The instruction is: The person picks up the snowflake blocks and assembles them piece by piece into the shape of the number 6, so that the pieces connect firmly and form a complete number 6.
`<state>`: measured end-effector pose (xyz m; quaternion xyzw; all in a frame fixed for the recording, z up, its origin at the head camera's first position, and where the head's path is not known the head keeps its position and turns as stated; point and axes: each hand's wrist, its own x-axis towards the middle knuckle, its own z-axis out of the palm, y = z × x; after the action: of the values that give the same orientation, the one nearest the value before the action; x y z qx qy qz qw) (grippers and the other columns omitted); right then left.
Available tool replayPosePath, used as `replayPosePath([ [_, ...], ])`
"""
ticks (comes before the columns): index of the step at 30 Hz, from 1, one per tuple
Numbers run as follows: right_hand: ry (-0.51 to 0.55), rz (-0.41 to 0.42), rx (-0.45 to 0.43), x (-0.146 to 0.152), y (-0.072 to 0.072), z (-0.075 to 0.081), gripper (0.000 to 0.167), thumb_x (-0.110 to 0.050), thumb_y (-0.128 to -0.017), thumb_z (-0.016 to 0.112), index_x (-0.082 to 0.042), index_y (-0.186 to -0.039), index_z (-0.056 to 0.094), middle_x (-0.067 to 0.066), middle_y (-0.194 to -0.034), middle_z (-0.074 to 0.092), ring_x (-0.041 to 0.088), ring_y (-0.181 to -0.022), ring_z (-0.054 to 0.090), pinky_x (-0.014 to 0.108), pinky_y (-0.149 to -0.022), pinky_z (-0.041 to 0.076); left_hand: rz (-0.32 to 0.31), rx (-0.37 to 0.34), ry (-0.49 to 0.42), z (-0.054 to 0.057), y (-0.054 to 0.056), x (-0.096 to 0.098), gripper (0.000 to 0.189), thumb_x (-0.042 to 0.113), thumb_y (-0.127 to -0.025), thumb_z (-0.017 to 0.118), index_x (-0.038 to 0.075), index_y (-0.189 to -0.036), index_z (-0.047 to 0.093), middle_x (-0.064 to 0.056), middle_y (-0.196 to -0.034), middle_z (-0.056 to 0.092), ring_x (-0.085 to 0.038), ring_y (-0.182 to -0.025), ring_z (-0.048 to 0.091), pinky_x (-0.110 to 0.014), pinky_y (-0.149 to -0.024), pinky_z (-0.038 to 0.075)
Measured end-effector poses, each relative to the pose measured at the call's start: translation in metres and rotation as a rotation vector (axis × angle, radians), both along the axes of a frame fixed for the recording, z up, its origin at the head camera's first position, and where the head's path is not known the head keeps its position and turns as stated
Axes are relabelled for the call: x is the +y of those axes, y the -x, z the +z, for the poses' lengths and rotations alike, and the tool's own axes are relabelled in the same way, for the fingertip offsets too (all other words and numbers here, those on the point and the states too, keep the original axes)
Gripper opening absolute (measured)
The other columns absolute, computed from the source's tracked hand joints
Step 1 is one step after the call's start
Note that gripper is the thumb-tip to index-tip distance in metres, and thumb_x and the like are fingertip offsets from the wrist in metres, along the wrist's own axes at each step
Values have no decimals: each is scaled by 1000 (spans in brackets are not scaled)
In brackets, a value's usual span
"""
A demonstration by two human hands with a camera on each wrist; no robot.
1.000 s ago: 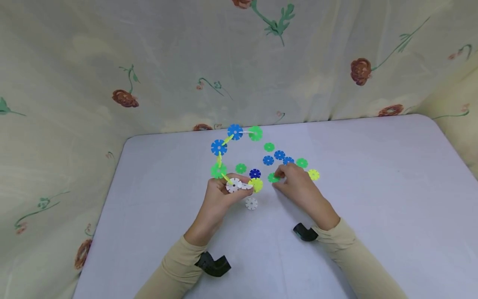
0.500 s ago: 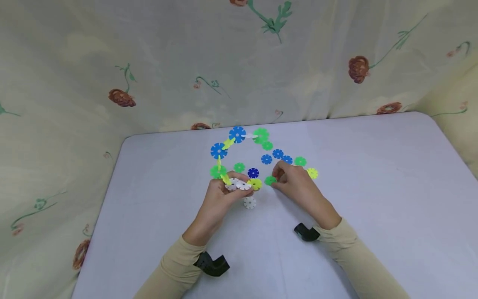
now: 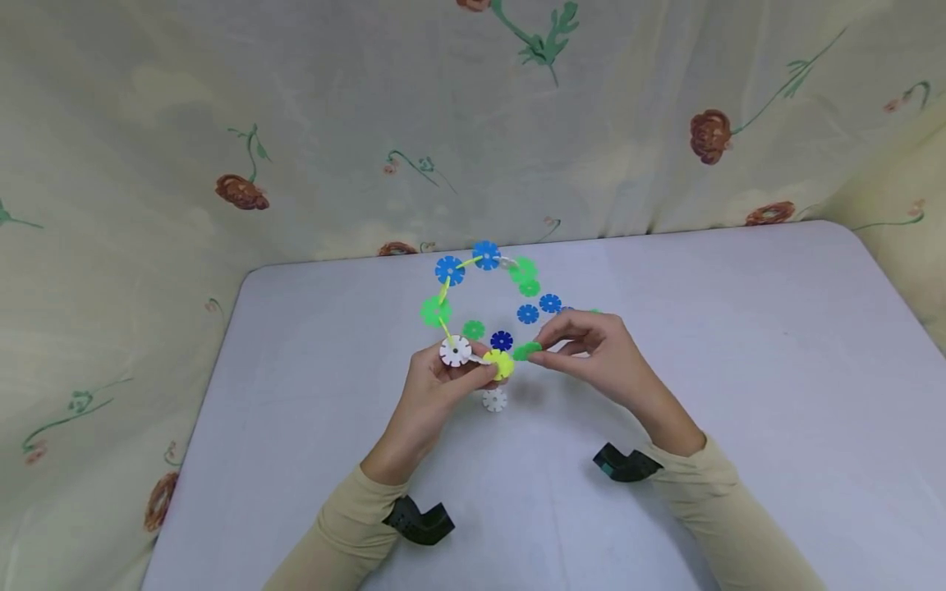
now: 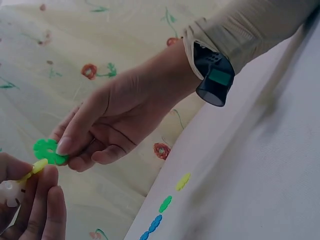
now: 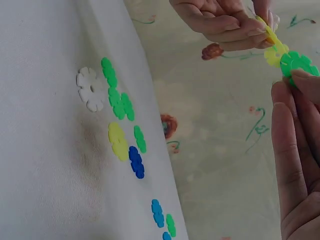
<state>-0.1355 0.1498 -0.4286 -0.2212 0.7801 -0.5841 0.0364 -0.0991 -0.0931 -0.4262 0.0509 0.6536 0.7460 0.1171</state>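
Observation:
My left hand [image 3: 432,394] pinches the end of a curved chain of slotted plastic flower discs, at a yellow disc [image 3: 499,366] beside a white disc [image 3: 456,350]. From there the chain arcs away through green, yellow and blue discs [image 3: 449,271] to a far green disc [image 3: 523,270]. Between thumb and fingertips, my right hand [image 3: 609,353] holds a loose green disc [image 3: 526,351]. In the left wrist view this green disc [image 4: 47,151] is very close to the yellow disc [image 4: 36,168]; whether their slots engage I cannot tell.
Loose discs lie on the white-covered table [image 3: 332,410]: a white one [image 3: 494,400] near the left hand, a dark blue one [image 3: 502,341], a green one [image 3: 474,330] and lighter blue ones [image 3: 528,314]. My right hand covers some others. A floral cloth [image 3: 318,107] hangs behind.
My right hand has lifted the green disc off the table and brought it close to the yellow disc. The chain in my left hand has tilted, its far part shifting right.

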Motion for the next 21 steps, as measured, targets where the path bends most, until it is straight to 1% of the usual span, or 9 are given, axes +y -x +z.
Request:
replayPosePath([
  [4,0,41,64,-2,-2,1,14,0,-87,81,-6,-99,78,6,-98,78,7,-90,72,24,-77,63,-3,0,-8,1,0,0,20,-1,-94,70,-9,-112,65,-1,-95,72,-11,-82,74,-30,-82,65],
  [11,24,121,155,-5,-2,3,19,2,-86,80,-12,-99,81,2,-96,81,8,-92,75,27,-75,64,-33,-10,-4,0,0,0,21,0,-94,69,-10,-112,65,2,-90,73,-11,-79,74,-32,-80,65],
  [16,26,121,247,-6,-5,4,19,6,-84,81,-8,-97,82,6,-95,81,11,-89,77,25,-74,64,-56,-10,23,1,0,-1,20,0,-94,70,-10,-110,66,3,-89,74,-9,-77,74,-29,-79,64],
  [21,49,129,266,-9,-7,3,19,10,-81,81,-5,-93,81,12,-95,81,13,-89,78,25,-74,64,-92,-1,57,2,1,-3,17,1,-94,70,-8,-109,67,0,-91,75,-11,-79,75,-31,-82,65],
])
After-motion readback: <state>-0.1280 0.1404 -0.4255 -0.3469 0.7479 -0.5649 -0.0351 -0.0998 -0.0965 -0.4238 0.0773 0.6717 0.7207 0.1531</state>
